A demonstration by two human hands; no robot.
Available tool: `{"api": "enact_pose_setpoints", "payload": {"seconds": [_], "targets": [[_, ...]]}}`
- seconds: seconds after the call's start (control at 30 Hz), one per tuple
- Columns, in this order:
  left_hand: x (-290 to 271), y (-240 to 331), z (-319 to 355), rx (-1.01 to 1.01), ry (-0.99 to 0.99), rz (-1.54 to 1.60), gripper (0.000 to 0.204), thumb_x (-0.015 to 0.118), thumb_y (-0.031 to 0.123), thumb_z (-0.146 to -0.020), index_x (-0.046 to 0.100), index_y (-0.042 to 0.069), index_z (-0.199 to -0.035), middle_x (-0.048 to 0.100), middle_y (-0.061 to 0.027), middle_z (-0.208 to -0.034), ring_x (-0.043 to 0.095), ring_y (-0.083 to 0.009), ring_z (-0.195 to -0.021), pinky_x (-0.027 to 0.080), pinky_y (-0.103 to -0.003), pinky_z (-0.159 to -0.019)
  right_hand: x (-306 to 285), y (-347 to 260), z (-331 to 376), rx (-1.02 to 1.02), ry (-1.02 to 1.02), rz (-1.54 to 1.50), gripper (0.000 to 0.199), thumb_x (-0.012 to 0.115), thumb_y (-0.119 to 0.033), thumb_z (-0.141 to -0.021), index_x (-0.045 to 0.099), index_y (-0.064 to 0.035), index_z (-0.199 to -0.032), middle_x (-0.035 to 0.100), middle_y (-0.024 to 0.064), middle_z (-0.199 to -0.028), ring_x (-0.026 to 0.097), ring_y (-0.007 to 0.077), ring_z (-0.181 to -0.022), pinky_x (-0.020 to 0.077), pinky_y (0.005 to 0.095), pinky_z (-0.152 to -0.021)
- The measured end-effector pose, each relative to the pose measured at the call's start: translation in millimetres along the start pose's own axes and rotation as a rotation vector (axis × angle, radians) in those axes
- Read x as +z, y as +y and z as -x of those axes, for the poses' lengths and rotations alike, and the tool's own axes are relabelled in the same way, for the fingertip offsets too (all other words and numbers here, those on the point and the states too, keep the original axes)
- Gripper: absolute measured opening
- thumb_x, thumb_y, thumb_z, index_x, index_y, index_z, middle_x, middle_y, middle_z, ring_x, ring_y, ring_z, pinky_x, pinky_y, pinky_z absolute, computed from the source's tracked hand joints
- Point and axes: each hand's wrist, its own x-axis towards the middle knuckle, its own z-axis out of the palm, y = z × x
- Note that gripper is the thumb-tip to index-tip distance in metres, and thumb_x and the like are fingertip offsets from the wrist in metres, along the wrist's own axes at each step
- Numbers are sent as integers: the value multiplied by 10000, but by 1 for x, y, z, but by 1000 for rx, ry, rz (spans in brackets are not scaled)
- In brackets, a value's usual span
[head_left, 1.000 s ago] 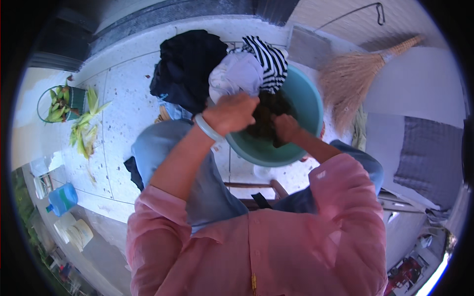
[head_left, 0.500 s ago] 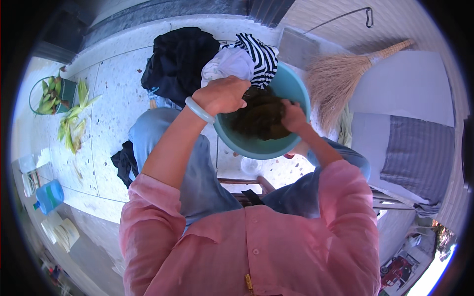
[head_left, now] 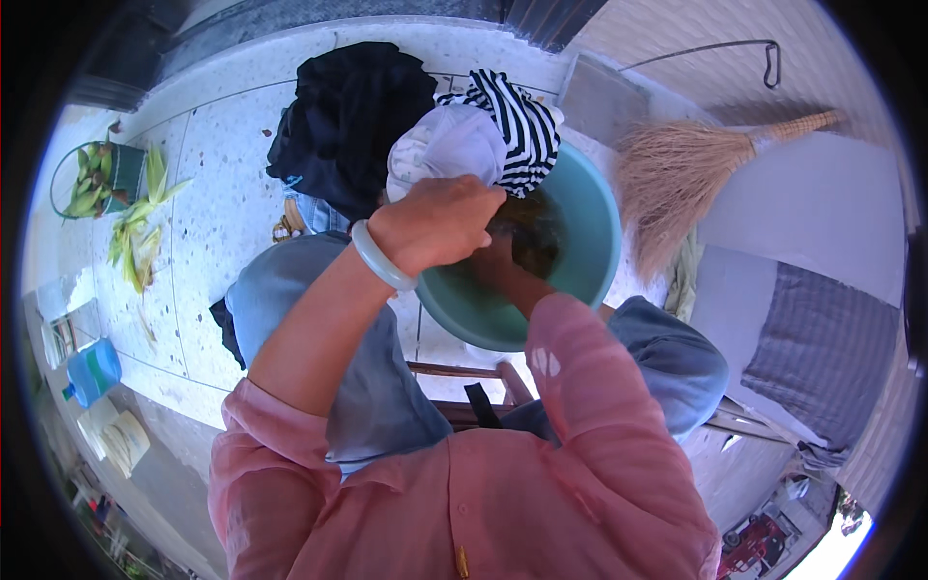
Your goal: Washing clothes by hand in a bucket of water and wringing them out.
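A teal basin (head_left: 601,232) stands on the floor between my knees, with a dark wet cloth (head_left: 537,240) in it. My left hand (head_left: 440,227), a pale green bangle on its wrist, is curled over the basin's near left side and seems to grip the cloth. My right forearm (head_left: 514,282) reaches in from the pink sleeve. The right hand itself is hidden under the left one. A white garment (head_left: 447,147) and a black-and-white striped one (head_left: 524,126) hang over the basin's far rim.
A heap of black clothes (head_left: 353,116) lies behind the basin. A straw broom (head_left: 677,174) leans at the right by a grey striped cloth (head_left: 822,348). At the left are a basket of corn (head_left: 97,179), loose husks (head_left: 135,242) and a blue bottle (head_left: 92,372).
My left hand slid from the basin's middle to its near left side and now covers my right hand. The view has tilted, so the basin sits further right.
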Motion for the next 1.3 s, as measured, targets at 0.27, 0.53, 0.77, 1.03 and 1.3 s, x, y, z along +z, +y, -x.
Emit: {"api": "enact_pose_setpoints", "payload": {"seconds": [0.27, 0.53, 0.77, 1.03, 1.3], "targets": [[7, -2, 5, -48, -37, 6, 473, 654, 159, -800, 490, 14, -1220, 573, -207, -1064, 563, -375, -997, 452, -426, -842, -158, 18, 55, -79, -141, -151, 263, 587, -201, -775, 559, -95, -1014, 617, 152, -963, 617, 311, -890, 372, 510, -866], [23, -1, -8, -22, -154, -14, 608, 743, 130, -668, 496, -15, -1204, 596, -227, -1085, 550, -372, -1068, 440, -436, -891, -276, 13, 136, -76, 507, -833, 169, 645, -44, -790, 513, -50, -896, 524, 42, -770, 498, 125, -694, 424, 263, -635], [60, -36, -28, 131, -253, 161, 1004, 818, 41, -478, 312, 24, -1345, 545, -189, -1197, 506, -316, -1155, 411, -387, -936, -399, -19, 189, 84, 749, -1247, 179, 660, 4, -777, 539, -53, -897, 487, -24, -838, 441, 49, -734, 355, 171, -646], [89, -51, -32, 326, -192, 491, 1220, 863, 106, -446, 151, 73, -1436, 391, -194, -1354, 353, -295, -1284, 291, -377, -1052, -514, -23, 223, -271, 883, -1383, 195, 558, -19, -848, 582, -19, -1041, 619, 96, -973, 618, 175, -881, 507, 280, -778], [151, -69, -57, 292, 113, 649, 544, 797, 333, -607, 639, 92, -1067, 640, -204, -976, 589, -330, -990, 443, -402, -873, -574, -31, 242, -385, 1053, -1474, 188, 521, -32, -876, 571, 45, -1041, 610, 148, -1014, 611, 246, -966, 511, 361, -871]]}}
